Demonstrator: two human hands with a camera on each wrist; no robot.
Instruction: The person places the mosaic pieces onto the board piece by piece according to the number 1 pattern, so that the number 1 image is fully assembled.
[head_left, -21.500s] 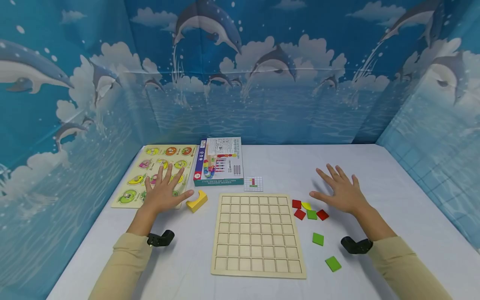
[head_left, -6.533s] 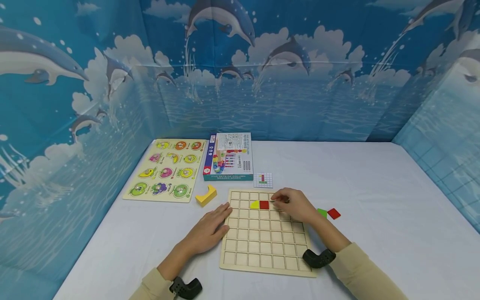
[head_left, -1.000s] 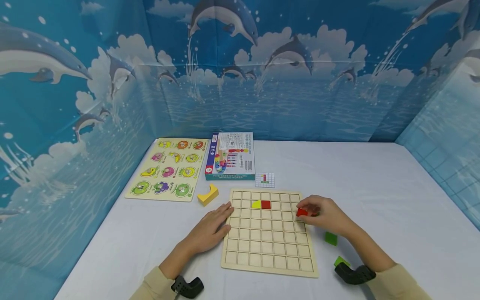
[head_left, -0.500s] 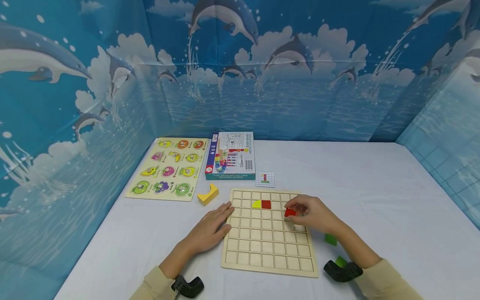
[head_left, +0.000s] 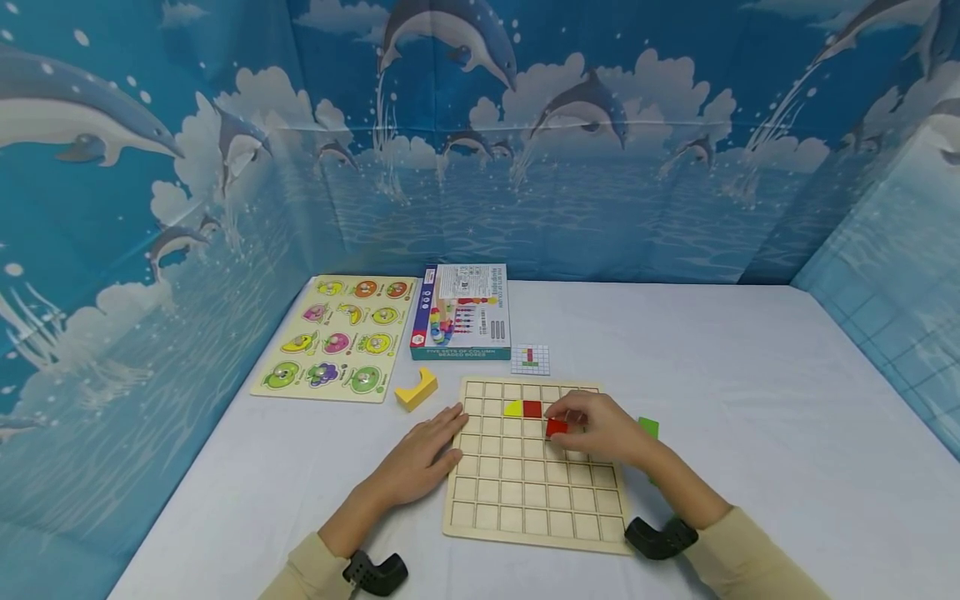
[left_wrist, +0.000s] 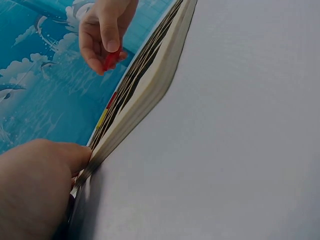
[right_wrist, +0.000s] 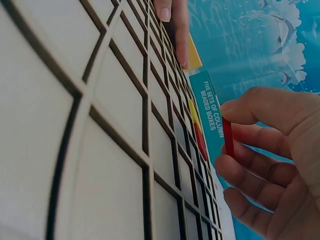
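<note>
My right hand (head_left: pixel 600 425) pinches a red square tile (head_left: pixel 556 428) between thumb and fingers, above the wooden grid board (head_left: pixel 536 500). In the right wrist view that tile (right_wrist: pixel 228 137) stands on edge in the grip, apart from the board. A yellow tile (head_left: pixel 513 409) with a curved edge lies in a cell of the second row, and directly right of it sits another red tile (head_left: pixel 532 409). My left hand (head_left: pixel 416 458) rests at the board's left edge, fingers extended. The left wrist view shows its thumb (left_wrist: pixel 72 156) touching the rim.
A green tile (head_left: pixel 648 427) lies right of the board, partly behind my right forearm. Behind the board are a pattern card (head_left: pixel 530 360), a beaded-box carton (head_left: pixel 471 312), a fruit puzzle board (head_left: pixel 341 337) and a yellow arch block (head_left: pixel 416 390).
Since the oldest frame, the yellow and one red tile have come onto the board, and my left hand to its edge. Over the last second, my right hand carries another red tile leftward over the grid.
</note>
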